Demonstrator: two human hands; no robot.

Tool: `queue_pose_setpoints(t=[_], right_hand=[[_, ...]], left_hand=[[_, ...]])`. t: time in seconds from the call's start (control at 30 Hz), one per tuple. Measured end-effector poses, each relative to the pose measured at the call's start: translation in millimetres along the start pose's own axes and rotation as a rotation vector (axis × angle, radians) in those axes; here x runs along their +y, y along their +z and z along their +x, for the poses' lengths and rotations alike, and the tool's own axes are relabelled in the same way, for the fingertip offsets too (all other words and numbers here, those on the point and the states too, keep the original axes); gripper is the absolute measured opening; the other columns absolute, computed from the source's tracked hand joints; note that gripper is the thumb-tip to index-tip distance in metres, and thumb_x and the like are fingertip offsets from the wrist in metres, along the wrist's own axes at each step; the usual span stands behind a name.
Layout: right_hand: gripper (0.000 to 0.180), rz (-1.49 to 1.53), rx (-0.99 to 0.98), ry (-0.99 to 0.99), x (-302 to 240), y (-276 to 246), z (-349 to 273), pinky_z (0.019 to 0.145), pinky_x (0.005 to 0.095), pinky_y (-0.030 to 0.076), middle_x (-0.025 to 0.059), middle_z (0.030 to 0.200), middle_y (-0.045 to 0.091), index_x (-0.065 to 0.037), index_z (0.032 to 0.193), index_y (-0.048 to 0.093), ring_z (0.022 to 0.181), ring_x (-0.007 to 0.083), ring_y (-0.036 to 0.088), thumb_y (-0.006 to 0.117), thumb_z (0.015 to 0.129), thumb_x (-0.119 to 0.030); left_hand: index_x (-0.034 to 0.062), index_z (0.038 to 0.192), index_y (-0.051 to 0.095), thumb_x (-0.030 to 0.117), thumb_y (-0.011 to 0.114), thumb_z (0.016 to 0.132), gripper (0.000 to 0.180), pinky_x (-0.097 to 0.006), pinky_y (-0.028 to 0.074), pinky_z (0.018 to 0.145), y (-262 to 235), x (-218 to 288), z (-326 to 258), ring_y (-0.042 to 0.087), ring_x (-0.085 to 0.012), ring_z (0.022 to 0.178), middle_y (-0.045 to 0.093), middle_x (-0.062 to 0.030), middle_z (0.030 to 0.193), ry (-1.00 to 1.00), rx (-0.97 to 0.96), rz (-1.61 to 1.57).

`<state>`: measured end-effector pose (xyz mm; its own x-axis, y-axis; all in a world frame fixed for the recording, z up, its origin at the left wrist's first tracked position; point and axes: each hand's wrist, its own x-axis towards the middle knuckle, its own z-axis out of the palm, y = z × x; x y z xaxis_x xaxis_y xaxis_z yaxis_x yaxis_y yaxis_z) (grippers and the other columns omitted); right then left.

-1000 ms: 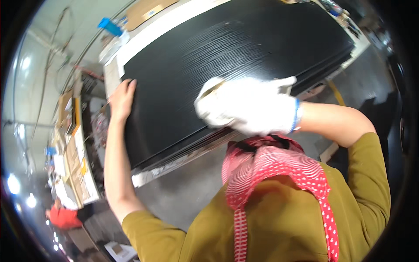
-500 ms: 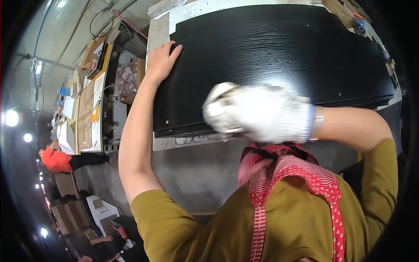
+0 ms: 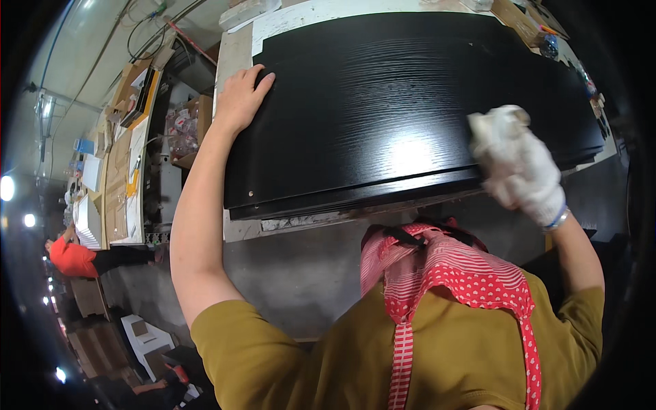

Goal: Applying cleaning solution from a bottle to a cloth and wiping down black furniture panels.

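Note:
A wide black panel [image 3: 328, 123] with a glossy wood-grain face lies on top of a stack of similar dark panels. Bare and spread, my left hand [image 3: 240, 96] rests at its far left corner, fingertips and thumb on the panel. My right hand [image 3: 523, 167] wears a white knitted glove and is over the right part of the near edge. In it is a wadded off-white cloth [image 3: 502, 123], against or just above the black surface. Motion smears the glove, and its fingers are partly hidden.
A pale worktable [image 3: 239, 229] bears the stack. To the left, an open carton [image 3: 195, 130] holds clear plastic items, beside a long bench [image 3: 123, 178] with cardboard. A person in a red top [image 3: 72, 258] is farther left. Small items [image 3: 549, 46] lie at the far right.
My right hand with the cloth has swept right along the panel's near side, from the middle to the right end. My left hand keeps its place on the corner. The whole view has shifted slightly.

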<state>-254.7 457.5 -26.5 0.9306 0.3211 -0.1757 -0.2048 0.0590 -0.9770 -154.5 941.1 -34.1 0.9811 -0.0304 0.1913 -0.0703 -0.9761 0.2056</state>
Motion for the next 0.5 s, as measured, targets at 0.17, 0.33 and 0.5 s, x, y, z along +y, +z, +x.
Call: queue_pose_setpoints(t=[0.17,0.33,0.5], right_hand=[[0.047,-0.703,0.480,-0.302,-3,-134,-54,0.103,0.0311,0.042,0.0131,0.130,0.058,0.000,0.137,0.048,0.124,0.0179,0.051,0.058,0.092,-0.007],[0.040,0.224,0.578,-0.219,-12,-214,-109,0.093,0.0306,0.048,0.0112,0.126,0.061,-0.001,0.133,0.053,0.109,0.0211,0.061,0.056,0.097,-0.017],[0.029,-0.068,1.035,-0.166,3,-275,-182,0.089,0.0294,0.052,0.0075,0.114,0.064,-0.004,0.123,0.057,0.099,0.0175,0.063,0.056,0.096,-0.014]], left_hand=[[0.0068,0.129,0.057,0.049,0.048,0.096,0.054,-0.043,0.040,0.102,4,-2,15,0.051,-0.0361,0.121,0.058,-0.0182,0.128,0.114,0.028,-0.047],[0.0022,0.130,0.054,0.039,0.047,0.099,0.048,-0.042,0.035,0.105,4,-9,8,0.049,-0.0366,0.122,0.058,-0.0194,0.126,0.079,-0.014,-0.075],[0.0061,0.136,0.049,0.037,0.041,0.102,0.046,-0.043,0.030,0.109,-2,2,16,0.042,-0.0357,0.131,0.049,-0.0176,0.138,-0.016,-0.125,0.044]])
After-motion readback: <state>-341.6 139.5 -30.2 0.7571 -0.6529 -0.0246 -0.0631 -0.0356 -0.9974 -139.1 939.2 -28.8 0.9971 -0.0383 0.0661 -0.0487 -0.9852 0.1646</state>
